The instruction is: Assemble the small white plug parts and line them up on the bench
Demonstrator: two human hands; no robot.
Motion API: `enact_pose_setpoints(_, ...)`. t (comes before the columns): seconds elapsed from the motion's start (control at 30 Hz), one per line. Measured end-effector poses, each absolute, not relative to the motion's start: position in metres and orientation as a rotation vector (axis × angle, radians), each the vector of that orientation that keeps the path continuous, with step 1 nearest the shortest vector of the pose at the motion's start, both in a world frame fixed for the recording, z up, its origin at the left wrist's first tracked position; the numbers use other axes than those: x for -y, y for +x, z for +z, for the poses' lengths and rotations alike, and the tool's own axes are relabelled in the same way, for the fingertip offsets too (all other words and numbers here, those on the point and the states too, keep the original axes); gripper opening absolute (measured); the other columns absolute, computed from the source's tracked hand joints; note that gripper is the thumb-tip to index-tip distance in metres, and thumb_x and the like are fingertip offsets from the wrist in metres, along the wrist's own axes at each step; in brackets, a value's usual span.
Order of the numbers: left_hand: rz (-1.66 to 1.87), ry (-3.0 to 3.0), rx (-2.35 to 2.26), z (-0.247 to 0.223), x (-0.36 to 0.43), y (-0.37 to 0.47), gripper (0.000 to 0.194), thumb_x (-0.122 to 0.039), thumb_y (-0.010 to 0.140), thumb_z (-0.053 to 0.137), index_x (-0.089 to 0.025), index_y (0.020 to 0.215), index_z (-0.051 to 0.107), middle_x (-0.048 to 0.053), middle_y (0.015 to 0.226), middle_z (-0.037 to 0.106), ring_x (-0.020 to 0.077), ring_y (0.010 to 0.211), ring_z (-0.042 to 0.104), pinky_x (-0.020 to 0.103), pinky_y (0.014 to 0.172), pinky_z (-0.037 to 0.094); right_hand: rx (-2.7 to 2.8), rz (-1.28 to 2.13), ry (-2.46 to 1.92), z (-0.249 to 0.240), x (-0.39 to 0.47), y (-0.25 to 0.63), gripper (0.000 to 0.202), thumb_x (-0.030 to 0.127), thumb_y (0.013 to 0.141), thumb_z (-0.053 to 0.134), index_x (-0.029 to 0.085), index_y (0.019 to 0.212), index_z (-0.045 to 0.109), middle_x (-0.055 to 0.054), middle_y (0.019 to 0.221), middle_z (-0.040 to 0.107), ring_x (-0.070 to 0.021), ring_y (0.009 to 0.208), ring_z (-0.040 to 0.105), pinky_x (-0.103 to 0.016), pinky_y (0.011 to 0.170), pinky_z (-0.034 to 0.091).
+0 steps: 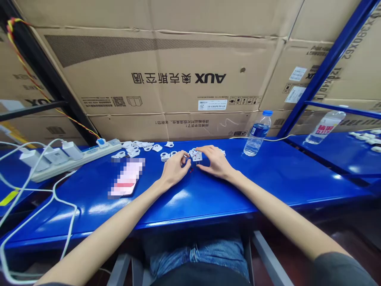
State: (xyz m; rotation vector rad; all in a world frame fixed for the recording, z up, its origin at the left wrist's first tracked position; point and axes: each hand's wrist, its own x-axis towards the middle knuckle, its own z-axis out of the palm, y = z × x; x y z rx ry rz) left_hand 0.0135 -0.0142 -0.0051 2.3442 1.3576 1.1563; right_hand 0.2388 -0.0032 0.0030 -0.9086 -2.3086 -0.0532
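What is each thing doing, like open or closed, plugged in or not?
Water bottle: upright, cap on.
Second bottle: lying tilted, almost empty.
Chargers: plugged into power strip.
Small white part: held by left hand and right hand.
Phone: lying flat.

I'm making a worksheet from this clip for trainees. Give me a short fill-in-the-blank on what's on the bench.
1. Both hands, left hand and right hand, hold a small ____ plastic part.
2. The water bottle on the bench has a ____ cap.
3. The phone lies to the ____ of the hands.
4. The power strip rests on a ____ bench.

Missing words: white; blue; left; blue
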Motion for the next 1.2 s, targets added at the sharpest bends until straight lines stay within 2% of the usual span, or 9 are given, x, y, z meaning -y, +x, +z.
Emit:
enact_pose_setpoints(0.33, 1.179, 2.382, -1.311, -0.006, 0.014, 0.014, 0.008, -0.026, 0.094, 0.059, -0.021, 0.090, 0.064, -0.002, 0.071, 0.055, 0.0166, 0.069, 0.055, 0.030, 0.068, 0.041, 2.388, -0.170, -0.875, 0.003, 0.008, 0.236, 0.051, 0.031, 0.092, 0.072, 0.020, 0.140, 0.060, -0.013, 0.140, 0.067, -0.0332, 0.130, 0.058, -0.052, 0.107, 0.047)
enact_pose_setpoints(0.67, 1.192, 2.477, -1.259, -0.008, 0.014, 0.013, 0.008, -0.023, 0.095, 0.057, -0.021, 0.089, 0.063, -0.001, 0.074, 0.057, 0.0162, 0.069, 0.054, 0.029, 0.068, 0.042, 2.416, -0.255, -0.828, 0.000, 0.009, 0.233, 0.044, 0.032, 0.096, 0.069, 0.019, 0.138, 0.062, -0.013, 0.138, 0.069, -0.0320, 0.128, 0.059, -0.050, 0.105, 0.048)
enact_pose_setpoints(0.87, 1.224, 2.434, -1.289, -0.007, 0.013, 0.014, 0.008, -0.023, 0.095, 0.057, -0.021, 0.090, 0.063, -0.001, 0.076, 0.059, 0.0165, 0.071, 0.056, 0.029, 0.070, 0.044, 2.384, -0.228, -0.911, 0.000, 0.005, 0.235, 0.050, 0.032, 0.095, 0.071, 0.021, 0.141, 0.059, -0.012, 0.142, 0.066, -0.0325, 0.130, 0.057, -0.051, 0.107, 0.046)
enact_pose_setpoints(0.97, 1.167, 2.454, -1.270, -0.005, 0.014, 0.013, 0.008, -0.022, 0.093, 0.057, -0.021, 0.089, 0.064, -0.001, 0.076, 0.059, 0.0160, 0.071, 0.056, 0.030, 0.070, 0.044, 2.304, -0.185, -1.041, -0.002, -0.001, 0.240, 0.053, 0.035, 0.093, 0.073, 0.021, 0.142, 0.059, -0.013, 0.138, 0.068, -0.0334, 0.128, 0.057, -0.051, 0.106, 0.047)
enact_pose_setpoints(1.2, 0.946, 2.618, -1.279, -0.005, 0.018, 0.012, 0.008, -0.022, 0.092, 0.059, -0.022, 0.089, 0.066, 0.003, 0.086, 0.064, 0.0212, 0.089, 0.062, 0.032, 0.073, 0.045, 2.211, -0.079, -1.257, -0.010, -0.019, 0.257, 0.055, 0.038, 0.090, 0.070, 0.021, 0.141, 0.059, -0.012, 0.139, 0.067, -0.0347, 0.131, 0.056, -0.052, 0.107, 0.047)
